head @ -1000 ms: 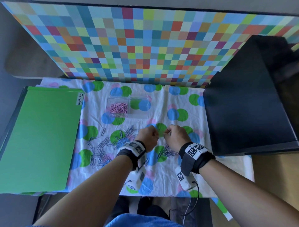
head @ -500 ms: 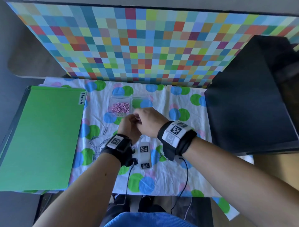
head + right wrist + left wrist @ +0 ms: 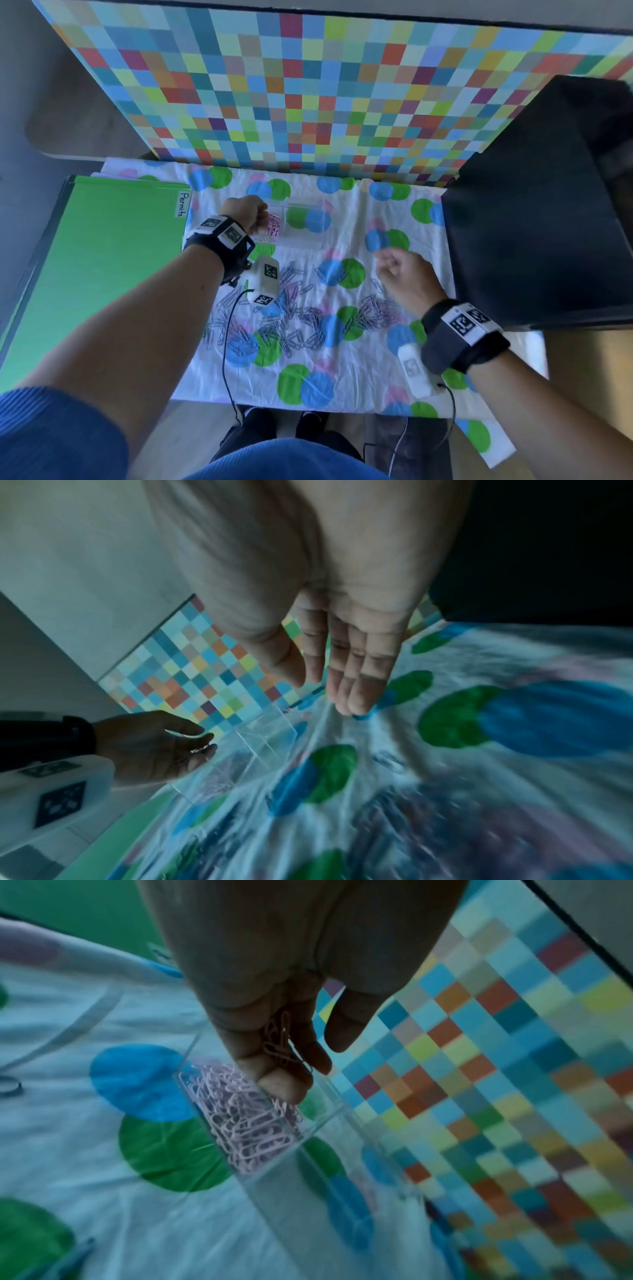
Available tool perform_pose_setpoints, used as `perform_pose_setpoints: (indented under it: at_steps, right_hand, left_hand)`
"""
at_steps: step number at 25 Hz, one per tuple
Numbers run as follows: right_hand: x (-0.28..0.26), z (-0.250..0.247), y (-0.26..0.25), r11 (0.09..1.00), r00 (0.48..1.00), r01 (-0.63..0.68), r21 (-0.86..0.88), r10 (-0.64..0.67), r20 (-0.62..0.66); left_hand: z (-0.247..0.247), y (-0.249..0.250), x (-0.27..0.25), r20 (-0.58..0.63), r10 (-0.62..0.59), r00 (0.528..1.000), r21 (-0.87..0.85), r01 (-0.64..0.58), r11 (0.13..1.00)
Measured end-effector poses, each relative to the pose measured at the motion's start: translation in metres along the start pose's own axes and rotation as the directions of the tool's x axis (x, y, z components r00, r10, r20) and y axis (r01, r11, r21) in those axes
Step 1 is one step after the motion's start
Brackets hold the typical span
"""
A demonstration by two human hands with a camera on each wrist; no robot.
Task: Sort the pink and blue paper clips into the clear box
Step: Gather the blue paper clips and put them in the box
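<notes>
The clear box (image 3: 323, 236) stands at the back of the dotted cloth; its left compartment holds pink paper clips (image 3: 274, 224), its right one looks empty. My left hand (image 3: 246, 212) hovers over the pink compartment. In the left wrist view, a few pink clips (image 3: 279, 1042) lie on its loosely extended fingers (image 3: 284, 1091), thumb apart, just above the heap of pink clips (image 3: 240, 1123) in the box (image 3: 308, 1177). My right hand (image 3: 387, 265) hangs over the cloth right of the box, fingers (image 3: 352, 696) straight, holding nothing. Several blue clips (image 3: 291, 325) lie scattered near me.
A green folder (image 3: 92, 260) labelled "Permits" covers the left side. A large black block (image 3: 548, 222) borders the cloth on the right. A checkered board (image 3: 308, 85) stands upright behind the box. The cloth's front edge (image 3: 308, 404) hangs over the table.
Both hands rose together from the clip pile toward the box. Now the left hand is over the pink compartment with its fingers loosened, and the right hand has drawn back to the right.
</notes>
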State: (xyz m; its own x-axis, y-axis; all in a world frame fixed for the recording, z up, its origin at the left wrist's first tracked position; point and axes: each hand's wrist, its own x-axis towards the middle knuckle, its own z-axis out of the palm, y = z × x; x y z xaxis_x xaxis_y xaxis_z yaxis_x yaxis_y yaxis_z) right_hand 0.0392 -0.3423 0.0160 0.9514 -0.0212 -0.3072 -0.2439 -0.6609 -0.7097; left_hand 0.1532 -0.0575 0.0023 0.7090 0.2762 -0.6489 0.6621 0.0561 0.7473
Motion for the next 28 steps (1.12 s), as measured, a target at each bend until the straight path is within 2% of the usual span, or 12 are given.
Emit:
perform_pose_setpoints:
  at_steps: [2, 4, 7, 10, 12, 13, 15, 19, 21, 23, 26, 28]
  right_hand:
    - [-0.014, 0.0, 0.021, 0.999, 0.999, -0.033, -0.024, 0.033, -0.01]
    - [-0.027, 0.001, 0.038, 0.994, 0.999, -0.003, -0.112, -0.001, -0.038]
    - [-0.048, 0.02, 0.059, 0.941, 0.993, 0.108, -0.322, -0.117, -0.008]
    - [-0.069, 0.048, 0.074, 0.84, 0.979, 0.198, -0.505, -0.195, 0.058]
    - [-0.079, 0.061, 0.081, 0.802, 0.985, 0.174, -0.571, -0.147, 0.094]
    - [-0.083, 0.066, 0.083, 0.786, 0.986, 0.165, -0.595, -0.121, 0.115]
    - [-0.089, 0.074, 0.087, 0.733, 0.979, 0.195, -0.651, -0.11, 0.17]
    - [-0.094, 0.071, 0.087, 0.649, 0.942, 0.332, -0.685, -0.193, 0.274]
    - [-0.092, 0.061, 0.089, 0.71, 0.94, 0.339, -0.617, -0.222, 0.261]
    - [-0.086, 0.044, 0.096, 0.81, 0.973, 0.229, -0.539, -0.202, 0.11]
    - [-0.065, 0.024, 0.106, 0.864, 0.951, 0.188, -0.466, -0.279, -0.134]
    - [-0.048, 0.02, 0.101, 0.87, 0.949, 0.235, -0.432, -0.301, -0.09]
  left_hand:
    - [0.007, -0.003, 0.0, 0.005, 0.154, 0.988, 0.422, -0.142, 0.896]
    - [0.013, -0.01, -0.009, 0.063, 0.332, 0.941, 0.704, -0.278, 0.653]
    - [0.015, -0.026, -0.035, 0.159, 0.525, 0.836, 0.742, -0.452, 0.495]
    - [0.018, -0.067, -0.06, 0.441, 0.692, 0.572, 0.68, -0.716, 0.158]
    - [0.033, -0.108, -0.09, 0.724, 0.569, 0.389, 0.54, -0.834, -0.116]
    - [0.041, -0.126, -0.107, 0.826, 0.436, 0.358, 0.48, -0.851, -0.212]
    - [0.051, -0.154, -0.124, 0.904, 0.229, 0.362, 0.42, -0.855, -0.305]
    - [0.029, -0.158, -0.116, 0.863, 0.197, 0.466, 0.505, -0.772, -0.385]
    - [0.009, -0.154, -0.108, 0.848, 0.19, 0.496, 0.528, -0.751, -0.397]
    - [-0.003, -0.145, -0.107, 0.825, 0.228, 0.517, 0.565, -0.734, -0.377]
    - [0.012, -0.143, -0.111, 0.834, 0.313, 0.455, 0.545, -0.771, -0.33]
    - [0.039, -0.148, -0.121, 0.874, 0.314, 0.37, 0.468, -0.815, -0.342]
